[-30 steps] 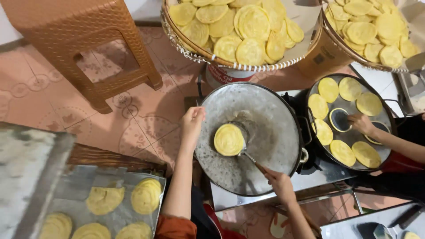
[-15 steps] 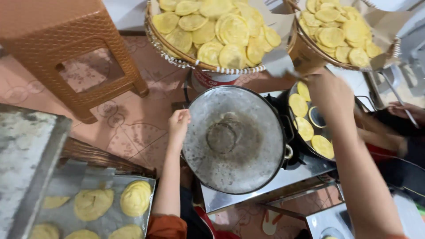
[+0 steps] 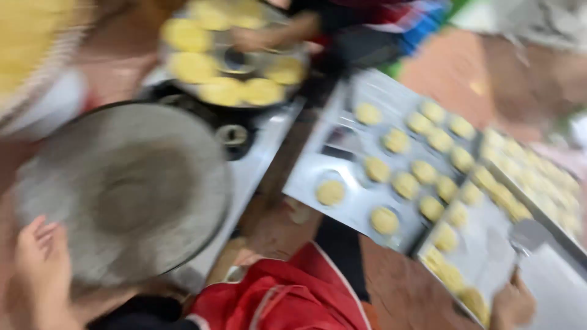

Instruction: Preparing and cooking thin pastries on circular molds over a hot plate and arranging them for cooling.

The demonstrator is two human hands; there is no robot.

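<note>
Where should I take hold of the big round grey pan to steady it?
Grip the big round grey pan at its near-left rim, coming from the lower left, where the left hand already rests on the edge. The pan is wide and shallow; its centre looks like the cooking surface, and no handle shows in the blurred view. The right hand is over at the trays.

One head-worn view looks steeply down and a little to the right, close over a grey round pan (image 3: 122,189) at the left and metal trays (image 3: 367,177) of yellow dough rounds (image 3: 331,192); strong motion blur
</note>
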